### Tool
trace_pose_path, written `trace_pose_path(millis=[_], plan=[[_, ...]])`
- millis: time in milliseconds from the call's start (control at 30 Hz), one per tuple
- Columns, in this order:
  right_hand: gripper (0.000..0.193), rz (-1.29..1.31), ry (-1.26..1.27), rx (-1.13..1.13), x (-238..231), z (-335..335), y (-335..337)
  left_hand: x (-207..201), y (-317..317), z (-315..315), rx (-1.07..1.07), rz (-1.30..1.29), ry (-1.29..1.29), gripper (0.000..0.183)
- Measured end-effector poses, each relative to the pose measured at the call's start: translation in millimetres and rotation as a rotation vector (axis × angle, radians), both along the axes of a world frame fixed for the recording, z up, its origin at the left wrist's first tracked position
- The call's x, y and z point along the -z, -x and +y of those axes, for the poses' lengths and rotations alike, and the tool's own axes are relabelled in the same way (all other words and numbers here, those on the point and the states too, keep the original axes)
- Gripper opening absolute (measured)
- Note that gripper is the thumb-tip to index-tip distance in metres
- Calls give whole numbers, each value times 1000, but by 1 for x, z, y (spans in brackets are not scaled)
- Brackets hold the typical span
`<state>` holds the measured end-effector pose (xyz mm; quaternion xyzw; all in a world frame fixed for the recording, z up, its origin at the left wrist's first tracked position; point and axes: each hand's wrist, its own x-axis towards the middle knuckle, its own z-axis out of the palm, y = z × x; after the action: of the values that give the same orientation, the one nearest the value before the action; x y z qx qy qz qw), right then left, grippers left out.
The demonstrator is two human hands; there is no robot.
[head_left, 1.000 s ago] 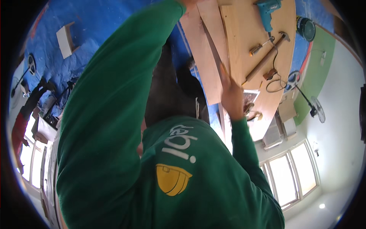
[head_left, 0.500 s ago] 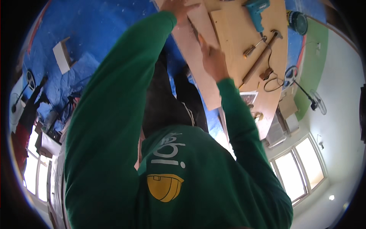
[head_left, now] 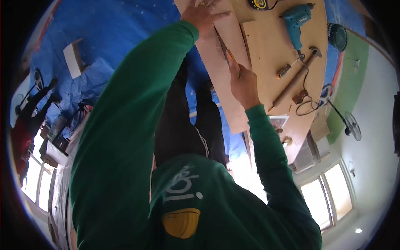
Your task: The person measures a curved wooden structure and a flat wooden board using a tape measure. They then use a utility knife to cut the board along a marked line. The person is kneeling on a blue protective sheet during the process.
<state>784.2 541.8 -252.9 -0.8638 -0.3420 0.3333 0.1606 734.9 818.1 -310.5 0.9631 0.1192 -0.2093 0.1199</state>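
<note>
My right hand (head_left: 245, 86) is wrapped around the orange-brown handle of what looks like a handsaw (head_left: 221, 40), seen nearly edge-on. Its narrow dark blade points away from me over a pale wooden board (head_left: 225, 89), towards my other hand. At the far end of that board, my left hand (head_left: 202, 17) presses down with its fingers spread; the top of the picture crops part of it. Whether the blade cuts into the wood I cannot tell.
Right of the board, a wooden tabletop (head_left: 266, 54) carries a teal power drill (head_left: 296, 26), a hammer (head_left: 296, 77), a screwdriver (head_left: 285, 71), a tape measure (head_left: 259, 4) and a looped cord (head_left: 306, 109). A dark bucket (head_left: 337, 36) stands beyond. Blue sheeting (head_left: 125, 25) covers the floor.
The view has shifted, so the board and tools sit lower and farther right. More of the saw blade shows between my hands, and the tape measure has come into view.
</note>
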Motion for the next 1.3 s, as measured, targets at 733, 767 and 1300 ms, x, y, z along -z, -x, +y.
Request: trace_pose_path(millis=[733,767,1300], plan=[[25,72,121,-59,-13,15,-12,-19,-14,4,-34,18,-44,97],[23,22,129,-137,-28,2,-1,-21,-10,3,-30,61,-43,99],[41,95,141,47,13,48,-12,-9,-3,-6,-44,36,20,110]])
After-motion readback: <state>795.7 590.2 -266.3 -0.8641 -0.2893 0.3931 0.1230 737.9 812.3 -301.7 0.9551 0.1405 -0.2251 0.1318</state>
